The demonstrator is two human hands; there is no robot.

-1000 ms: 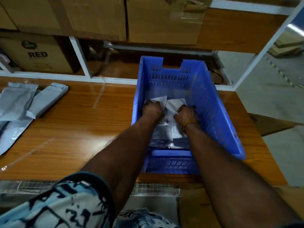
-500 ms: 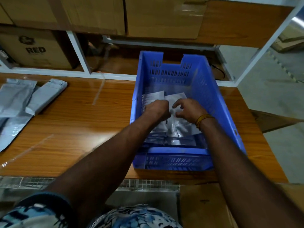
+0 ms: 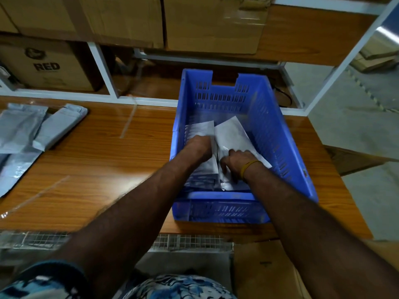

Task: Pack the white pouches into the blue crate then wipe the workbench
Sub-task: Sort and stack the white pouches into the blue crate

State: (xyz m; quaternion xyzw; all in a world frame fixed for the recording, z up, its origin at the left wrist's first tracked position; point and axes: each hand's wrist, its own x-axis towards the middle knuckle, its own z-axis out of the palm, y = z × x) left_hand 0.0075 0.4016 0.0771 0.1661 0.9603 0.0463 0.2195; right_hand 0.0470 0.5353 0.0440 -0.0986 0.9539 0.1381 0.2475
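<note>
Bench point(image 3: 103, 173): wood-grain top, running from the left edge to the right, with a white frame rail along its far side and a wire-mesh strip below its near edge.

Boxes point(image 3: 121, 18): brown cardboard, stacked on the shelf above and behind the bench; one lower box point(image 3: 46, 65) at far left is printed "RED".

Crate point(image 3: 269, 134): blue, slotted walls, standing on the right part of the bench with its near wall close to the bench's front edge. Both forearms reach over that near wall into it.

Loose pouches point(image 3: 23, 130): pale grey-white, lying flat and overlapping on the far left of the bench, well apart from the crate. One point(image 3: 60, 126) lies tilted over the others.

Pouches in crate point(image 3: 232, 134): several white pouches standing on edge in a row against the near wall, leaning toward the far wall. Two tops rise above the hands; the left one point(image 3: 200, 129) is beside the crate's left wall.

Left hand point(image 3: 199, 145): inside the crate, knuckles up, fingers curled down over the left pouch. Grip: closed on that pouch's upper part.

Right hand point(image 3: 236, 161): inside the crate, just beside the left hand, fingers bent down among the packed pouches, with the taller right pouch behind it. Grip: fingers curled onto the pouches; whether they pinch one cannot be told.

Band point(image 3: 248, 167): yellow, on the right wrist.

Clothing point(image 3: 179, 287): blue-and-white patterned fabric at the bottom edge.
</note>
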